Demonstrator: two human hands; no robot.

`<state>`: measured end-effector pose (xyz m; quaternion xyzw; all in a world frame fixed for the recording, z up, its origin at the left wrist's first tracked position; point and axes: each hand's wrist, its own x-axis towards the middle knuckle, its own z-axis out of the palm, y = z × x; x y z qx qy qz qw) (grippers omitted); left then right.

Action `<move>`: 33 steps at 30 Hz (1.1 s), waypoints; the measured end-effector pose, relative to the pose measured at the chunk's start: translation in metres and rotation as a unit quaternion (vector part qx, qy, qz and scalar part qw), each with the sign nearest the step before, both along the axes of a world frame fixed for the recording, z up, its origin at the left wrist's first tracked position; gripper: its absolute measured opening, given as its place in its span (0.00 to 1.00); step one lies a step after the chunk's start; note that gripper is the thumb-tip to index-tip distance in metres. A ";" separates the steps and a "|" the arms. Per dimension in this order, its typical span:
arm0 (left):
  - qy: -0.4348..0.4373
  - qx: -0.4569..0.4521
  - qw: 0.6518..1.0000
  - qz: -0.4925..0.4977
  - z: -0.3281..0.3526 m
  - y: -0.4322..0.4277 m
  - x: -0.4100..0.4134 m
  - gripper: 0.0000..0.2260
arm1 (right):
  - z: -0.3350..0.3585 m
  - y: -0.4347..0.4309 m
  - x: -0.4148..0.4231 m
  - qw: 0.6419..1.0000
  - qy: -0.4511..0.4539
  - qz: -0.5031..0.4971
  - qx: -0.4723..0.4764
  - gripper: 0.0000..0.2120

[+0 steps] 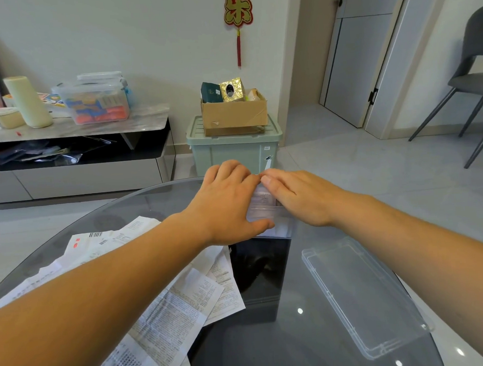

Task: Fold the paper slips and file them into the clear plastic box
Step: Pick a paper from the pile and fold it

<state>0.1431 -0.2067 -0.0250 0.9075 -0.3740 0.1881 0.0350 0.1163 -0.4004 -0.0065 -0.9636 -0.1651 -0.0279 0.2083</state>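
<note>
Clear plastic box point(269, 225) under my hands: left hand point(227, 200) grips it, thumb on its near wall; right hand point(299, 197) flat, fingers straight, over the folded white paper slip point(262, 200) inside.

The table point(272, 336) top is dark glass, smooth and glossy, with bright glints; the clear plastic box point(268, 218) is transparent, faintly frosted plastic; the lid point(363, 297) is the same smooth clear plastic; the paper slips point(179, 299) are thin matt printed paper, creased; the cardboard box point(234, 114) is brown and matt; the storage bin point(232, 152) is pale green matt plastic; the cabinet top point(90, 127) looks like polished marble.
</note>
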 end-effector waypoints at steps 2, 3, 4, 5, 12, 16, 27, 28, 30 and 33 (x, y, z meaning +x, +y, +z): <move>0.009 -0.011 1.000 0.003 0.002 0.002 -0.002 0.36 | -0.002 0.000 -0.001 0.999 -0.053 0.003 -0.005 0.19; 0.012 -0.013 1.000 0.004 0.003 0.003 -0.003 0.36 | -0.001 0.000 -0.003 0.996 -0.086 0.005 -0.015 0.21; 0.013 -0.014 1.000 0.005 0.004 0.005 -0.004 0.36 | -0.001 0.000 -0.004 0.993 -0.115 0.005 -0.028 0.23; 0.015 -0.016 1.000 0.007 0.005 0.007 -0.006 0.37 | -0.001 0.000 -0.006 0.990 -0.138 0.002 -0.038 0.25; 0.059 -0.077 0.994 0.049 0.021 0.041 -0.043 0.33 | 0.014 -0.006 -0.033 0.982 -0.165 -0.066 0.069 0.21; 0.148 -0.145 0.972 0.112 0.025 0.082 -0.088 0.19 | 0.025 0.015 -0.075 0.977 -0.127 -0.082 0.148 0.15; 0.289 -0.005 0.933 0.214 0.012 0.175 -0.215 0.10 | 0.004 0.135 -0.192 0.987 0.149 0.032 0.042 0.06; 0.299 -0.003 0.930 0.215 0.011 0.179 -0.222 0.13 | 0.001 0.142 -0.195 0.986 0.160 0.017 0.037 0.08; 0.314 0.003 0.925 0.213 0.007 0.184 -0.231 0.18 | -0.005 0.153 -0.196 0.981 0.186 -0.014 0.045 0.15; 0.328 0.000 0.922 0.207 0.000 0.185 -0.239 0.24 | -0.014 0.165 -0.196 0.980 0.180 -0.058 0.061 0.20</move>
